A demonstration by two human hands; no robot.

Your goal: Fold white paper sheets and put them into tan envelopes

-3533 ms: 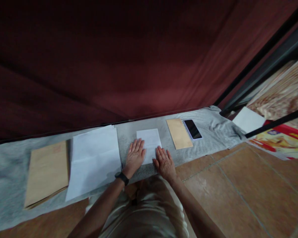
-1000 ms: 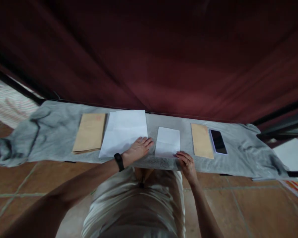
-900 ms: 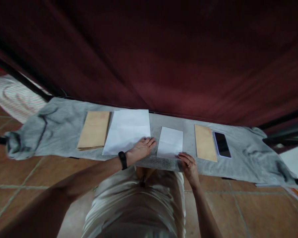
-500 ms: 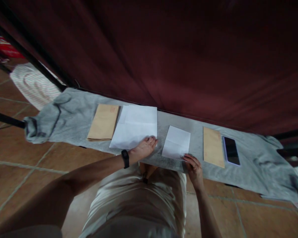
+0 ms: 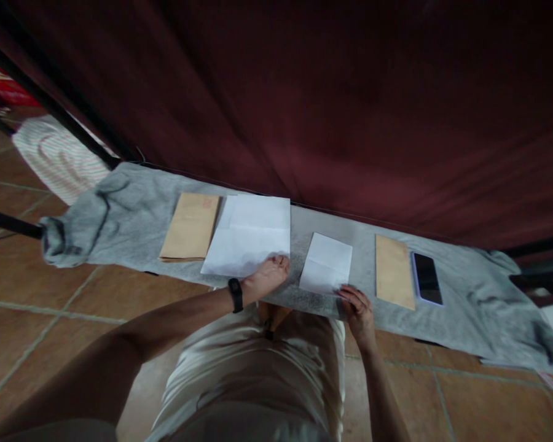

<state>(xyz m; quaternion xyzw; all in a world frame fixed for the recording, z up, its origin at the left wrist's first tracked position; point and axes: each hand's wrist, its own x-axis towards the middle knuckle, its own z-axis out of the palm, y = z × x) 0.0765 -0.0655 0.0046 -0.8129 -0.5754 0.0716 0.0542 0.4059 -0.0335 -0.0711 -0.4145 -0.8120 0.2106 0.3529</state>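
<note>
Head view: the folded white sheet (image 5: 326, 264) lies flat on the grey cloth (image 5: 133, 215), between the large white paper (image 5: 249, 234) on its left and a brown envelope (image 5: 394, 271) on its right. Right hand (image 5: 359, 309), fingers curled, pinches the sheet's near right corner. Left hand (image 5: 268, 277) rests loosely spread on the large paper's near right corner, gripping nothing. Judged light, limp and easily creased; best taken at an edge or corner. Envelope contents cannot be told, likewise the second envelope (image 5: 190, 226) far left.

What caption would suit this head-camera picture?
Left hand on a large white sheet, right hand at a folded paper, on grey cloth.
</note>
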